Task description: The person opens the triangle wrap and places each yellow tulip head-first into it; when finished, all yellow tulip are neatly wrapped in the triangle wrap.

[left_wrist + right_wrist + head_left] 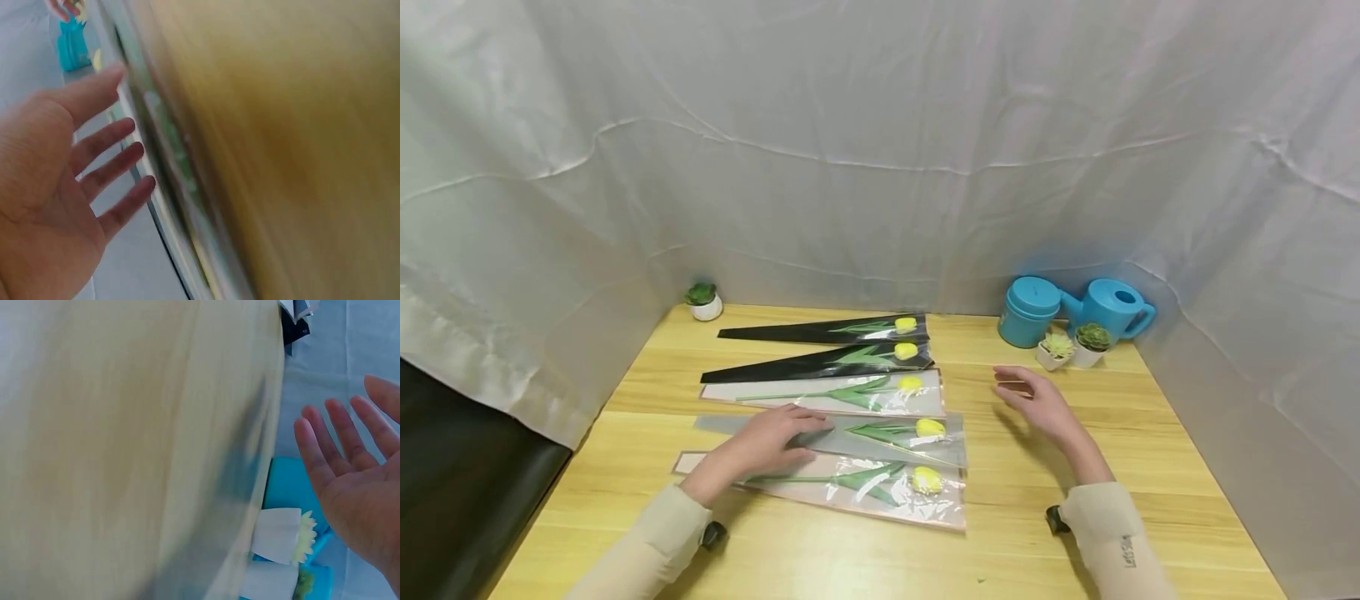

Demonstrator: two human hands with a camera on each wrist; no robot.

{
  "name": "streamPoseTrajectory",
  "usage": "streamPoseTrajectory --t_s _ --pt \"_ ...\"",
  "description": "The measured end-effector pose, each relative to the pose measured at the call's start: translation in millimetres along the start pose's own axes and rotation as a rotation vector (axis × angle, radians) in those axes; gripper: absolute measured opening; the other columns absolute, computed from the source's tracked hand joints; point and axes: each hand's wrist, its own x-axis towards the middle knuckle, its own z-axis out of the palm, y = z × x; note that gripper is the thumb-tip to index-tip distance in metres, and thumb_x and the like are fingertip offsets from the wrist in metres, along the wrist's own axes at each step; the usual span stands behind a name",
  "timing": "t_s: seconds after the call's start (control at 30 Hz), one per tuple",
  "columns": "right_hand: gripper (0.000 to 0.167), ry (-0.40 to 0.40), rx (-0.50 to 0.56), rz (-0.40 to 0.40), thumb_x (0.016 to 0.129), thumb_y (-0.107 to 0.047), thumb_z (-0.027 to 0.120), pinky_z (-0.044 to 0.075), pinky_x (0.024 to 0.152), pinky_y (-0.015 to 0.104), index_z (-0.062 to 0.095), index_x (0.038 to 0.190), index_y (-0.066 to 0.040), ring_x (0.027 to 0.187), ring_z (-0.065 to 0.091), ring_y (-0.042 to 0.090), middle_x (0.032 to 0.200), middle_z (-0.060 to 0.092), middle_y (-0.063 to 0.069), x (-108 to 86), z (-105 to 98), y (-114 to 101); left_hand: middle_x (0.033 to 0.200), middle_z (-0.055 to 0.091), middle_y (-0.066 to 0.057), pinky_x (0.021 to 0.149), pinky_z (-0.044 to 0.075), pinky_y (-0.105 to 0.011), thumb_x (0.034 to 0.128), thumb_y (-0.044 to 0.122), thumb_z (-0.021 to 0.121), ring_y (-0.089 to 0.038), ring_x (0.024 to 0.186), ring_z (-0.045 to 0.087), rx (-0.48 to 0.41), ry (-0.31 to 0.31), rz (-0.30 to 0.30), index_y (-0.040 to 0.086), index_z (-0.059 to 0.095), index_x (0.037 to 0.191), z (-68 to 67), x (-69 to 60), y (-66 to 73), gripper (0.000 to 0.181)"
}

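Observation:
Several single yellow tulips in clear-fronted flower sleeves lie in a column on the table, blooms to the right. Two black sleeves (782, 364) are at the back, then a white sleeve (805, 393), a grey sleeve (722, 423) and a pink-edged white sleeve (880, 507) in front. My left hand (767, 443) is over the left part of the two front sleeves, fingers extended and apart in the left wrist view; whether it touches them I cannot tell. My right hand (1037, 404) hovers right of the blooms, fingers loosely bent, holding nothing.
At the back right stand a blue lidded canister (1028, 315), a blue watering can (1108, 304) and two small potted succulents (1054, 348). Another potted plant (704, 302) is at the back left. Grey curtains (880, 225) enclose the wooden table (1037, 533).

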Motion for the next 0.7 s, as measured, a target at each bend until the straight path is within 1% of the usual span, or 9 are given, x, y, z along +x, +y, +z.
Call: streamPoseTrajectory --t_s 0.07,0.13,0.27,0.33,0.4,0.5,0.57,0.63,0.7 --pt "0.050 0.014 -0.027 -0.038 0.107 -0.022 0.059 0.045 0.112 0.059 0.048 0.152 -0.003 0.137 0.053 0.045 0.149 0.054 0.024 -5.6 -3 -5 0.152 0.057 -0.007 0.114 0.042 -0.061 0.0986 0.034 0.071 -0.036 0.140 0.053 -0.011 0.038 -0.016 0.020 0.058 0.149 -7.0 -4.6 -4.4 0.054" --pt "0.051 0.043 -0.077 -0.099 0.107 -0.021 0.061 0.043 0.113 0.061 0.048 0.153 -0.003 0.136 0.051 0.046 0.150 0.053 0.026 -12.3 -8 -10 0.154 0.055 -0.009 0.115 0.040 -0.063 0.0987 0.037 0.071 -0.038 0.141 0.051 0.003 0.090 -0.045 0.019 0.055 0.152 -18.0 -9.9 -10.5 0.058" --pt "0.055 0.165 -0.278 -0.225 0.103 -0.020 0.067 0.039 0.109 0.070 0.049 0.153 -0.008 0.139 0.045 0.049 0.153 0.048 0.026 -28.9 -21 -24 0.159 0.049 -0.010 0.115 0.035 -0.068 0.0974 0.043 0.071 -0.041 0.143 0.047 0.124 0.200 -0.126 0.021 0.048 0.157 -45.0 -21.7 -26.1 0.067" --pt "0.058 0.245 -0.400 -0.300 0.100 -0.022 0.072 0.040 0.105 0.071 0.051 0.152 -0.011 0.139 0.045 0.049 0.153 0.048 0.024 -36.9 -29 -31 0.163 0.044 -0.010 0.117 0.031 -0.068 0.0964 0.047 0.070 -0.040 0.147 0.043 0.197 0.244 -0.159 0.022 0.044 0.159 -58.6 -28.2 -33.0 0.072" --pt "0.059 0.326 -0.516 -0.383 0.098 -0.029 0.073 0.040 0.107 0.069 0.052 0.152 -0.012 0.139 0.045 0.048 0.153 0.048 0.022 -44.2 -37 -37 0.165 0.040 -0.009 0.121 0.025 -0.067 0.0955 0.051 0.069 -0.038 0.151 0.037 0.263 0.287 -0.184 0.024 0.041 0.161 -70.5 -34.1 -38.5 0.076" --pt "0.063 0.435 -0.662 -0.500 0.101 -0.053 0.062 0.032 0.120 0.061 0.055 0.150 -0.013 0.142 0.043 0.045 0.155 0.048 0.020 -53.8 -49 -43 0.167 0.038 -0.009 0.124 0.019 -0.065 0.0943 0.059 0.065 -0.035 0.155 0.031 0.360 0.356 -0.190 0.025 0.039 0.161 -84.1 -42.2 -43.9 0.080" --pt "0.072 0.482 -0.735 -0.551 0.102 -0.066 0.048 0.020 0.128 0.055 0.054 0.150 -0.013 0.148 0.038 0.041 0.159 0.045 0.018 -59.2 -56 -44 0.167 0.038 -0.008 0.126 0.015 -0.064 0.0929 0.064 0.062 -0.032 0.157 0.028 0.411 0.395 -0.190 0.027 0.039 0.161 -90.5 -47.3 -45.6 0.081" --pt "0.079 0.514 -0.793 -0.578 0.101 -0.073 0.038 0.012 0.131 0.052 0.053 0.152 -0.015 0.152 0.033 0.037 0.163 0.042 0.014 -63.6 -61 -45 0.167 0.037 -0.006 0.127 0.011 -0.062 0.0917 0.067 0.060 -0.029 0.159 0.024 0.451 0.420 -0.190 0.027 0.040 0.161 -95.0 -52.1 -46.4 0.082" --pt "0.082 0.535 -0.837 -0.594 0.099 -0.076 0.036 0.010 0.131 0.054 0.051 0.154 -0.017 0.156 0.028 0.033 0.165 0.039 0.011 -67.4 -64 -44 0.169 0.035 -0.004 0.129 0.005 -0.060 0.0907 0.069 0.060 -0.025 0.161 0.019 0.485 0.424 -0.195 0.028 0.040 0.161 -97.9 -56.4 -46.8 0.084"
